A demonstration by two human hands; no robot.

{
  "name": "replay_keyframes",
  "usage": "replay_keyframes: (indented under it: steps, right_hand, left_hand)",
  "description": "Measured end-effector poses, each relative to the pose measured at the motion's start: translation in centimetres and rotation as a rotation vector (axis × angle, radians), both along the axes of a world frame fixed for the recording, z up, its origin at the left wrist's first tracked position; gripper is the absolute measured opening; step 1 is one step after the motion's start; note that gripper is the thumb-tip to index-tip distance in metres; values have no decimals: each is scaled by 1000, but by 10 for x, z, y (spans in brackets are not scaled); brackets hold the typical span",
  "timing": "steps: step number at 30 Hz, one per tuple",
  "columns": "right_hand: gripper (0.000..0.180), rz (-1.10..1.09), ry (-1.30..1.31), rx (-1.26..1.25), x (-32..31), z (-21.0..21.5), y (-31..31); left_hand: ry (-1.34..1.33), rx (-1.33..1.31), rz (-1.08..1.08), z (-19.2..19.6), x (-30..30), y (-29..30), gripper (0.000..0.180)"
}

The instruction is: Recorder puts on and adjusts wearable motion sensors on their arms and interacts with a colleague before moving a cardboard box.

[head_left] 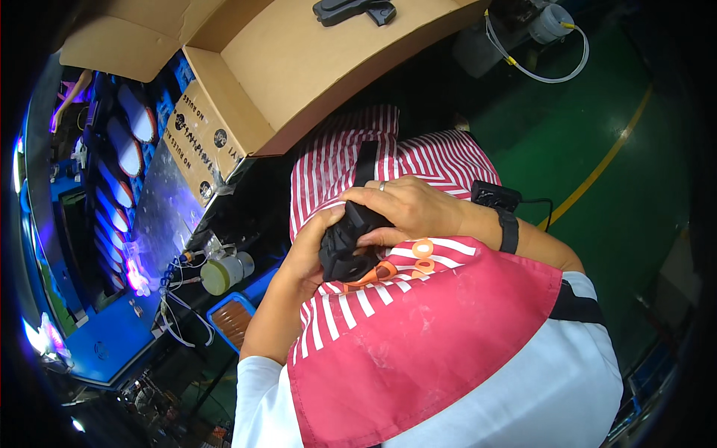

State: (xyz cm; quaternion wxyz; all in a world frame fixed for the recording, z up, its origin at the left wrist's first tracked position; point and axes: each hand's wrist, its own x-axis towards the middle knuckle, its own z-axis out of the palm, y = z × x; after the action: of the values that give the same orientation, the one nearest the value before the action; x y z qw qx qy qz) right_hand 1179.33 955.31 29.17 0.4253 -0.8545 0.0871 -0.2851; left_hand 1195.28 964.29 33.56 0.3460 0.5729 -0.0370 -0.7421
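Both my hands are closed round a black, angular plastic object [342, 243] held close in front of my apron; its exact kind cannot be made out. My left hand [308, 243] grips its left side. From the right, my right hand [409, 207], with a ring on one finger, wraps over the top and near side, its thumb pressed against the object. Fingers hide part of it. Beneath lies the red-and-white striped apron [340, 317] over my lap and chest.
Ahead stands an open cardboard box [276, 75] with a black object [355, 10] inside. At left, shoe soles [123, 153] stand in a row under violet light beside a metal surface [168, 201]. A blue basket [233, 321] and a pale container [226, 272] are near my left elbow.
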Motion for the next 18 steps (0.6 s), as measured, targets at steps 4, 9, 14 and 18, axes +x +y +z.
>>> replay_keyframes:
  steps: [4,9,14,18]
  right_hand:
    - [48,-37,14,-109,2,-8,2]
    - [47,-63,-9,-172,1,-12,4]
    - [43,-19,-9,-67,0,-8,3]
    - [42,31,-96,126,5,-13,0]
  left_hand:
    - [6,107,100,0,-6,-5,47]
    - [68,105,80,0,-8,-5,48]
    - [168,95,137,-8,-6,1,48]
    - [456,-2,181,-17,-2,2,49]
